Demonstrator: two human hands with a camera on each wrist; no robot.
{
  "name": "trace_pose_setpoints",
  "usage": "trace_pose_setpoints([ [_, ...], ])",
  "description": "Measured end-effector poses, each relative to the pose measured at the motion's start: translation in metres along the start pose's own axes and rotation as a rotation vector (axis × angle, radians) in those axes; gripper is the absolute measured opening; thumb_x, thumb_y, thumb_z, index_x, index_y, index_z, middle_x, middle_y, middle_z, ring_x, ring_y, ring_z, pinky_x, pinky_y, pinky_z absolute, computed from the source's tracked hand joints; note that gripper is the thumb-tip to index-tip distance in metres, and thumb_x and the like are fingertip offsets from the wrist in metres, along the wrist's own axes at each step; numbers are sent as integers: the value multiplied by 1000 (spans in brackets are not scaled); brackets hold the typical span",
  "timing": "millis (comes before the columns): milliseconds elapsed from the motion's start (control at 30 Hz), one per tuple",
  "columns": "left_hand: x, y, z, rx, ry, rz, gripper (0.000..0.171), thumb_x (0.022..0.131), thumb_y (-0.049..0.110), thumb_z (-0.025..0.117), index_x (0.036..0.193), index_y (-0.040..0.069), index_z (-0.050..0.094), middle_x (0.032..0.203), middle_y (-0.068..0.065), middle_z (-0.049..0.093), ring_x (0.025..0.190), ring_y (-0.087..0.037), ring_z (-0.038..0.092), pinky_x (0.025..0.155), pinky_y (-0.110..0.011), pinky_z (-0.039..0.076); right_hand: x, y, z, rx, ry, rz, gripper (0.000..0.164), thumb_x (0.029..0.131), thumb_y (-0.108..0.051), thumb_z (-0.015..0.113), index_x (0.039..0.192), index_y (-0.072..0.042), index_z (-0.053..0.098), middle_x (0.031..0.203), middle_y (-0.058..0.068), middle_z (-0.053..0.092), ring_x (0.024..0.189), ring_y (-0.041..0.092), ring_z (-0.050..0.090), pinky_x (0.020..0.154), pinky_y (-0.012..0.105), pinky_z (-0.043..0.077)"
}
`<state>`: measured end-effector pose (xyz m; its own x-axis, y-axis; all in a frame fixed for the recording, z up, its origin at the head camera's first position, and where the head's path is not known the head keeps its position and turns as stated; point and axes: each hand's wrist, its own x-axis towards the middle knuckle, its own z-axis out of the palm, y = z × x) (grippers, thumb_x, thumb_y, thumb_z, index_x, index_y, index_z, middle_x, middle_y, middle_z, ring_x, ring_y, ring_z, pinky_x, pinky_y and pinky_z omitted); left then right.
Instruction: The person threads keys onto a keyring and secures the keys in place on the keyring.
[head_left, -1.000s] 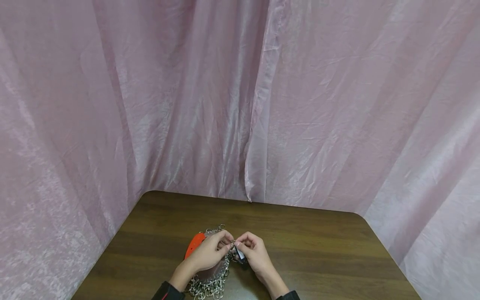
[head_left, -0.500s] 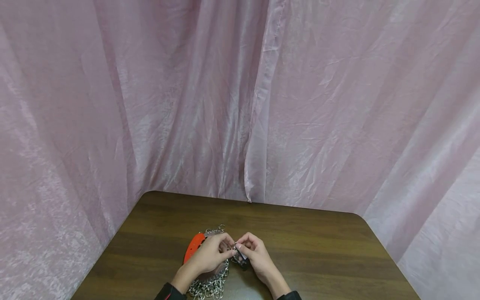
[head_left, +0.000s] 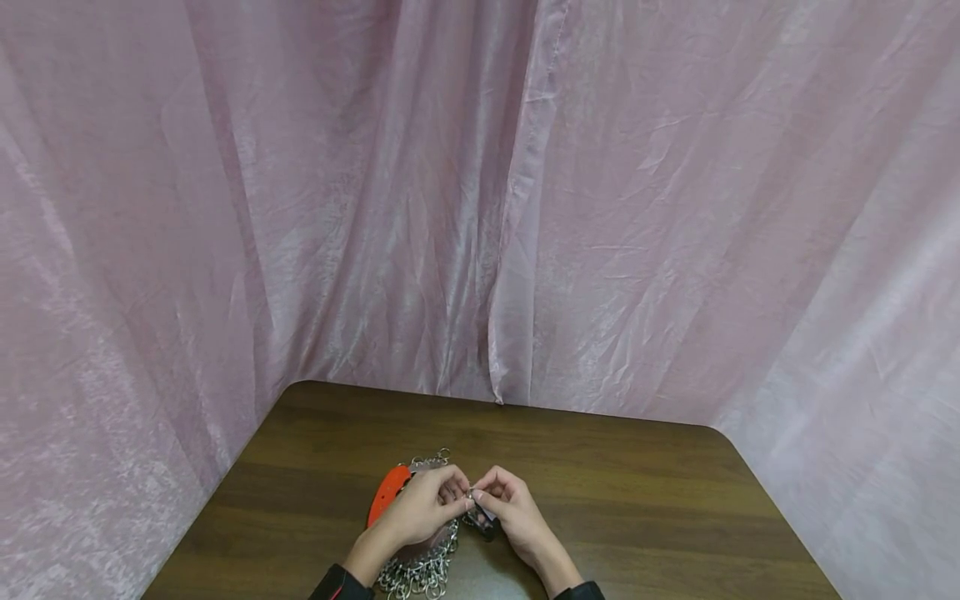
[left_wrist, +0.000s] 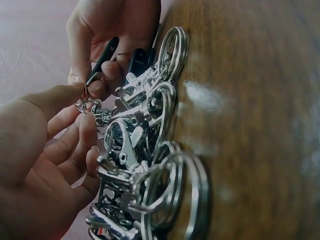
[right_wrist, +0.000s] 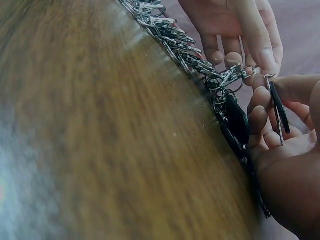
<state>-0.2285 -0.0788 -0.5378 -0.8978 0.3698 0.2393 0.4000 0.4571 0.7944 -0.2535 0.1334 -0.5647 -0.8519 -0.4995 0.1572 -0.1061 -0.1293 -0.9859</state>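
My left hand (head_left: 412,508) pinches a small metal ring with a swivel clasp (left_wrist: 102,115) between thumb and fingertips. My right hand (head_left: 516,515) meets it from the right and pinches a slim black-and-silver piece (right_wrist: 280,109), shaped like a nail clipper, at the ring end. In the right wrist view its black bar and thin silver bar spread apart like a V. Beneath the hands lies a bunch of silver key rings with clasps (left_wrist: 192,195). Other black pieces (right_wrist: 236,120) hang along that bunch beside the right fingers.
The brown wooden table (head_left: 660,500) carries the bunch. An orange piece with small holes (head_left: 386,494) and a brownish, see-through sheet (head_left: 431,540) lie partly under the left hand. Pink curtains (head_left: 637,208) hang behind the table and along both sides.
The black-and-silver piece has turned between the right fingers, and its white face shows less now. The left hand has shifted slightly right; both hands are nearly still since half a second ago.
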Motion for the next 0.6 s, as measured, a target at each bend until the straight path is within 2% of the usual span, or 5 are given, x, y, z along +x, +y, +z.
trace_pose_setpoints([
  [200, 0, 0, -1, -8, -2, -8, 15, 98, 27, 79, 102, 16, 69, 89, 9, 67, 80, -6, 64, 71, -26, 54, -1, -1, 0, -4, -14, 2, 30, 103, -3, 65, 112, 22, 50, 89, 2, 68, 69, 10, 60, 64, 22, 51],
  [400, 1, -2, 0, -2, 11, -2, 14, 98, 24, 79, 101, 15, 69, 87, 9, 67, 78, -5, 63, 70, -25, 54, -1, -1, -1, 9, -1, 41, 31, 102, -2, 65, 115, 21, 50, 90, 0, 65, 69, 9, 59, 64, 22, 51],
  [600, 2, -2, 1, 14, 18, 17, 11, 97, 22, 78, 104, 15, 73, 85, 11, 66, 75, -3, 61, 68, -25, 52, -1, -2, -2, 37, -2, 51, 33, 103, -3, 65, 117, 22, 48, 90, 0, 68, 71, 9, 60, 65, 22, 52],
])
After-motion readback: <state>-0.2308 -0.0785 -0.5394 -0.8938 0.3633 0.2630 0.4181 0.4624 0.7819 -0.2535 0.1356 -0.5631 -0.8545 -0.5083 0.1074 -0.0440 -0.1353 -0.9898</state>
